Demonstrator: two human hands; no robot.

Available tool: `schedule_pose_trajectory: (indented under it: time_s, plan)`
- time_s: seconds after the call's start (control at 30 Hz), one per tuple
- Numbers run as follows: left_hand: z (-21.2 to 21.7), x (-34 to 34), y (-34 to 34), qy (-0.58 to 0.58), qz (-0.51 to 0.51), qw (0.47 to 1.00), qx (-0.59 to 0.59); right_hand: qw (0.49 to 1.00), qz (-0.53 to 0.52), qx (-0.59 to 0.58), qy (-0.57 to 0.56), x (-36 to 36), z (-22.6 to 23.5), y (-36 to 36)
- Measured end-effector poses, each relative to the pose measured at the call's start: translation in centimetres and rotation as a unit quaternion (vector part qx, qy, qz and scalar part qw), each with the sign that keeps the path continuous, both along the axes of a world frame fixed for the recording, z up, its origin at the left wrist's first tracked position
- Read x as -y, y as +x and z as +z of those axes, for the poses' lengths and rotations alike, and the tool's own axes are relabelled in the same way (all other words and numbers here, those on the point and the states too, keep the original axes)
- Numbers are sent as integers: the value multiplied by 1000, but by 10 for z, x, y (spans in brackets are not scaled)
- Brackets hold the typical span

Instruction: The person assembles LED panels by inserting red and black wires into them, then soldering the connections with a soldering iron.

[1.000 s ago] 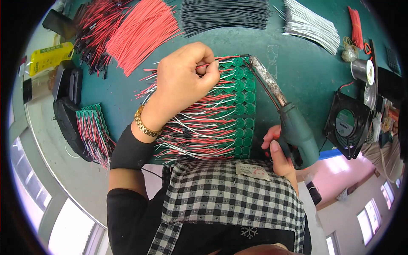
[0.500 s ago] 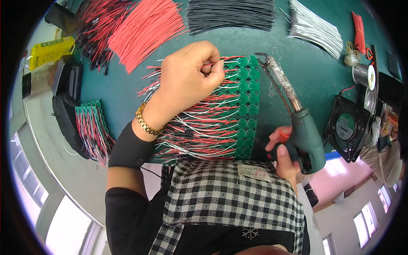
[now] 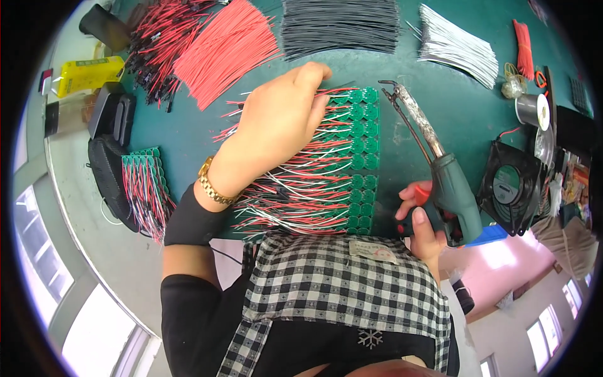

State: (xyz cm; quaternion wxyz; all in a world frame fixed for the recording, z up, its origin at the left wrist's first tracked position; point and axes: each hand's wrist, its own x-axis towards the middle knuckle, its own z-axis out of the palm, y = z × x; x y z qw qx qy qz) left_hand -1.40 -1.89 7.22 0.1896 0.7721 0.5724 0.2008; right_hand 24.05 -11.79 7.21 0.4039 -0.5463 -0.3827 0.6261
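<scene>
A panel of round green circuit boards [image 3: 357, 163] lies in front of me, with rows of red and white wires [image 3: 308, 182] soldered along it and fanning out to the left. My left hand [image 3: 279, 116] is over the panel's far left corner, its thumb and index finger apart. A thin dark wire shows just beyond the fingertips; whether it touches them I cannot tell. To the right of the panel, my right hand [image 3: 422, 223] grips the handle of a dark green soldering gun [image 3: 451, 188]. Its hot end points away from me, above the table beside the panel's far right corner.
Bundles of red wires [image 3: 226, 53], black wires [image 3: 339, 25] and white wires [image 3: 457, 47] lie along the back. A smaller wired board panel [image 3: 143, 169] sits at left. On the right are a solder spool [image 3: 532, 112] and a black fan [image 3: 512, 185].
My left thumb and index finger have parted from their pinch near the red wire at the top row. The soldering gun stays in my right hand, almost unmoved. The whole view has shifted slightly.
</scene>
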Motion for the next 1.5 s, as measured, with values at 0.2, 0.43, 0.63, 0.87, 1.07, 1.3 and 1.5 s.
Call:
schedule_pose_trajectory:
  time_s: [0.2, 0.43, 0.63, 0.87, 1.07, 1.3, 1.5]
  plan:
    - [26, -18, 13, -111, -55, 979, -160, 999, -11, -34, 30, 1, -4, 5]
    - [7, -37, 20, -32, -69, 997, 13, 998, -19, -52, 22, 2, -2, 11]
    - [0, -30, 17, -24, -50, 996, 72, 999, -7, -40, 9, 1, 1, 14]
    - [-6, -25, 9, 3, -98, 989, 114, 1000, -5, -31, -2, 1, -1, 13]
    - [-15, -21, 7, 26, -57, 986, 155, 1000, 25, 3, 4, 4, 2, 10]
    - [-20, -15, 9, 38, -46, 986, 156, 999, 43, 21, -17, 7, -1, 9]
    - [-24, -14, 10, 47, -41, 985, 159, 998, 45, 23, -23, 7, -2, 6]
